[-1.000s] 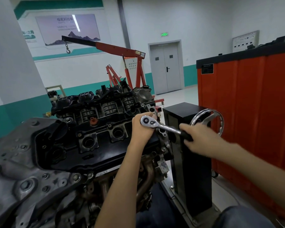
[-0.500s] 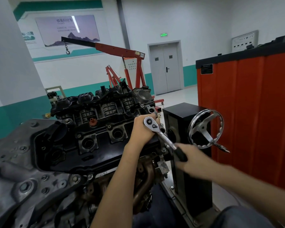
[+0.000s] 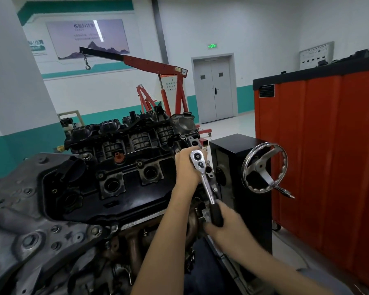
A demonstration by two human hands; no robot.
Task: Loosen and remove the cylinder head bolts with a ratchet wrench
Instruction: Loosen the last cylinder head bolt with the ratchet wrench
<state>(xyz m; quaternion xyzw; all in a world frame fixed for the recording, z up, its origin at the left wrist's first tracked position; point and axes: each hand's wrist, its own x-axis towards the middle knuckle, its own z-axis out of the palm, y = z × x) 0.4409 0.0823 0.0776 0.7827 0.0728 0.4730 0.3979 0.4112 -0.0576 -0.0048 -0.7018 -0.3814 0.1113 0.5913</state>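
A black engine [image 3: 124, 167] on a stand fills the left and middle of the view, its valve cover facing up. A chrome ratchet wrench [image 3: 203, 177] sits with its head at the cover's right end. My left hand [image 3: 185, 167] wraps around the wrench head from the left and hides the socket and bolt under it. My right hand [image 3: 224, 224] grips the black handle, which points down toward me. Several small bolts [image 3: 140, 163] show along the cover.
A chrome handwheel [image 3: 264, 167] on the black stand column [image 3: 234, 150] is just right of the wrench. An orange cabinet [image 3: 328, 145] stands at the right. A red engine crane [image 3: 158, 67] is behind the engine, grey double doors [image 3: 214, 90] beyond.
My right hand has swung the wrench handle from pointing right, near the handwheel, down and toward me. My left hand has stayed on the wrench head.
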